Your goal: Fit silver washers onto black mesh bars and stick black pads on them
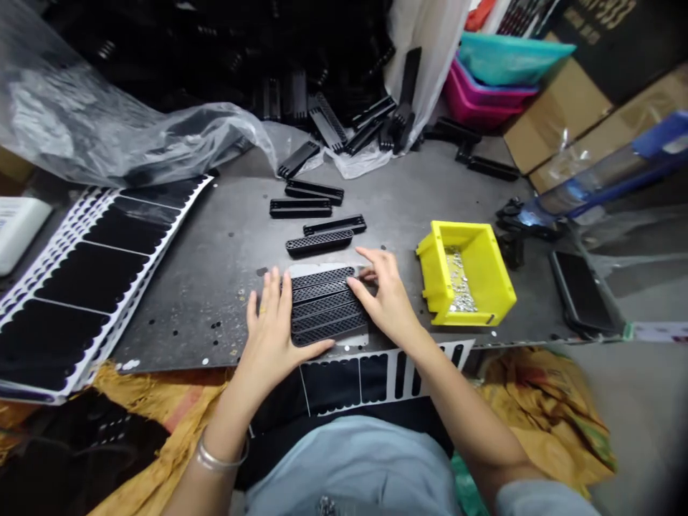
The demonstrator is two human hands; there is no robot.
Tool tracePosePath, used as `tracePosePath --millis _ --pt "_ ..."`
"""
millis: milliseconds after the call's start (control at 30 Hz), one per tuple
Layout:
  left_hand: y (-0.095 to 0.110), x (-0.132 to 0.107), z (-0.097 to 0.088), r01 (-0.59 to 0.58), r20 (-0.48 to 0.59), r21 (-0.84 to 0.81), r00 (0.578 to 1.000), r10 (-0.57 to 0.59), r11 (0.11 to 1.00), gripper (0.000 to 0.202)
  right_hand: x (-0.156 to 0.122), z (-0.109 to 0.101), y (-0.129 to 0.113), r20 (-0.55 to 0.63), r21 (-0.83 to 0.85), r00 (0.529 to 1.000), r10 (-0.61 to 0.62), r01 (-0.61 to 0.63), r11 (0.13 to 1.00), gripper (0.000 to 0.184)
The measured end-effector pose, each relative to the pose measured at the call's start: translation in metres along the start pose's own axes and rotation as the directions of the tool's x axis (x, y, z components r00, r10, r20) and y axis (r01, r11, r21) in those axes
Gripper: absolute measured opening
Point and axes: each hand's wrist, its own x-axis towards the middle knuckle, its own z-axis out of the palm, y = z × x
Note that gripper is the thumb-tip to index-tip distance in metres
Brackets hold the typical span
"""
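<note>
Several long black plastic bars with a honeycomb-patterned top lie side by side in a block on a small pale plate at the table's front edge. Along their left ends rests my left hand, its fingers stretched out and its thumb lying below the lowest bar. My right hand is at the upper right end of the block, thumb tip touching a bar and fingers apart. Just beyond the block lies another honeycomb bar, with an open-sided black bar behind it.
A yellow bin holding small shiny pieces stands to the right, with a phone farther right. Black sticker sheets lie on the left; another sheet is over my lap. Loose black bars spill from clear plastic at the back.
</note>
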Motion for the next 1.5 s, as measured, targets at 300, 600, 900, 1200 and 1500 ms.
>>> tracePosePath --millis 300,600,900,1200,1500 --pt "0.083 0.016 -0.017 -0.348 -0.028 -0.248 0.935 0.353 0.904 0.116 -0.122 -0.150 0.029 -0.081 -0.269 0.971 0.226 -0.240 0.933 0.028" --pt "0.157 0.018 0.021 -0.119 0.093 -0.696 0.963 0.253 0.708 0.019 -0.120 -0.092 0.010 -0.234 -0.035 0.972 -0.025 0.017 0.999 0.023" --pt "0.130 0.017 0.021 -0.243 -0.068 -0.506 0.968 0.243 0.828 0.035 -0.105 -0.098 0.010 -0.496 0.238 0.835 0.236 -0.131 0.962 0.018" --pt "0.054 -0.036 -0.018 0.114 -0.292 -0.376 0.928 -0.234 0.920 0.008 -0.037 -0.007 -0.031 0.182 0.079 0.902 -0.392 0.384 0.920 0.008" --pt "0.022 -0.051 -0.007 0.280 -0.120 -0.538 0.908 -0.401 0.795 0.017 -0.026 0.028 -0.027 0.346 0.014 0.792 -0.504 0.532 0.846 0.010"
